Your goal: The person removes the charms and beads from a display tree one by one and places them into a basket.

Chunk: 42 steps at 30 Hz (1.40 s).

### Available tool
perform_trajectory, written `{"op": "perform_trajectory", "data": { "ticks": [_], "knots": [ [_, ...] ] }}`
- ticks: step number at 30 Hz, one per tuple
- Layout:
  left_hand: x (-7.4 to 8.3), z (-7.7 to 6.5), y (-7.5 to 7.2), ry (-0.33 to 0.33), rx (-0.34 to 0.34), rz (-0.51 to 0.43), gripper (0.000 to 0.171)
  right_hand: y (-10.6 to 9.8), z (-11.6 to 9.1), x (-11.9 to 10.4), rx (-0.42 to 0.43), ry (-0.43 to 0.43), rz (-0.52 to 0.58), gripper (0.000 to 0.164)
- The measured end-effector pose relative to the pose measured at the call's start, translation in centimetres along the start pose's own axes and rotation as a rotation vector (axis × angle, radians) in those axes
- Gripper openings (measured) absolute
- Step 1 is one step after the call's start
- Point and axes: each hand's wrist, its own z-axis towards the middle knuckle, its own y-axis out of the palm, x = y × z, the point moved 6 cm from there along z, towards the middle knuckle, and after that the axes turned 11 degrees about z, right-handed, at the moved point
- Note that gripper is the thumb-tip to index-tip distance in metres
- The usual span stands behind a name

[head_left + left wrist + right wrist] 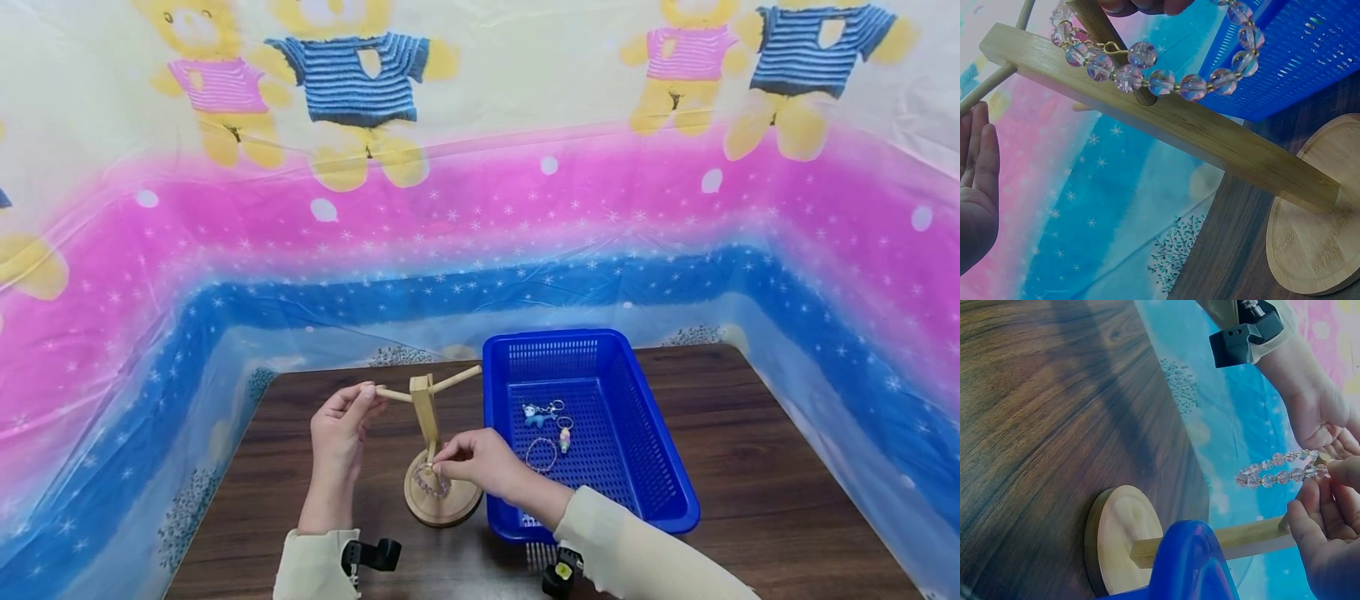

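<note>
A wooden peg stand (424,412) with a round base rises from the table. Thumb and fingers of my left hand (341,429) pinch the end of its left peg. Lower down, my right hand (483,462) pinches a bracelet of clear pinkish beads (431,485) by the tip of the stand's front peg. In the left wrist view the bracelet (1191,86) overlaps that peg (1094,28), a small gold loop showing among its beads. The right wrist view shows the bead loop (1282,478) drooping from my right fingertips.
Right beside the stand is a blue plastic basket (660,450). Inside lie another bracelet (542,455), a keychain with a blue figure (536,417) and a pastel keychain (565,437). A printed cloth (480,283) lines the back and sides of the dark wooden table (720,400).
</note>
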Motion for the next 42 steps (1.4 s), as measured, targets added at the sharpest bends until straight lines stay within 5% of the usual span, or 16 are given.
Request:
{"op": "perform_trajectory", "data": {
  "ticks": [24, 32, 42],
  "knots": [
    [0.1, 0.2, 0.1, 0.010, 0.015, 0.031, 0.032, 0.3, -1.3, -1.4, -0.075, -0.020, -0.075, 0.013],
    [0.0, 0.1, 0.1, -0.003, 0.018, 0.018, 0.033, -0.1, -2.2, -1.9, -0.172, -0.005, -0.103, 0.012],
    [0.0, 0.1, -0.1, -0.003, 0.015, 0.019, 0.032, -2.5, -3.0, -3.6, -0.240, -0.026, -0.167, 0.013]
  ]
}}
